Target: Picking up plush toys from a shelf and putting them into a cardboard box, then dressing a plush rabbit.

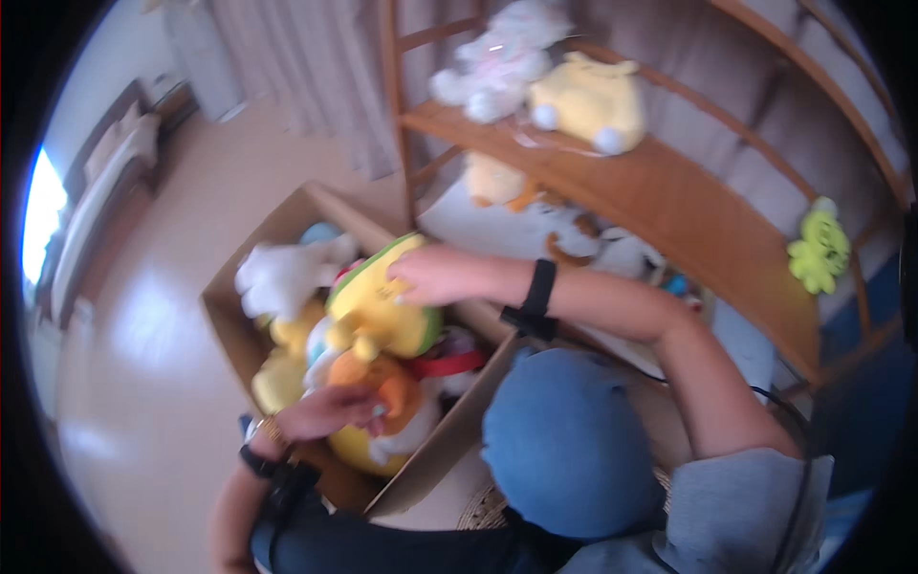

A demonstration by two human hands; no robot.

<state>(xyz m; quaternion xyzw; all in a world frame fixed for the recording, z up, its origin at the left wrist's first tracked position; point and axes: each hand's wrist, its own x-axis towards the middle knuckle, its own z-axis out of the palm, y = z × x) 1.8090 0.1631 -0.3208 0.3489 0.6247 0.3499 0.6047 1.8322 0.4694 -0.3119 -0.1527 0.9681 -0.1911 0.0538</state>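
Observation:
A cardboard box (430, 470) full of plush toys stands before me. My right hand (430, 275) grips a yellow plush toy with a green rim (384, 290) over the box. Lower down, my left hand (337, 411) rests against an orange and white plush toy (369, 373); blur hides whether its fingers close on it. A white plush toy (276, 276) lies at the box's far left, above pale yellow toys (280, 377). A red band (448, 364) shows near the right wall.
A round blue plush toy (570, 445) is beside the box, close to my body. Behind stands a wooden shelf (688, 186) holding a white plush toy (502, 61), a yellow one (595, 100) and a lime-green one (821, 247). More plush toys (566, 229) lie beneath it.

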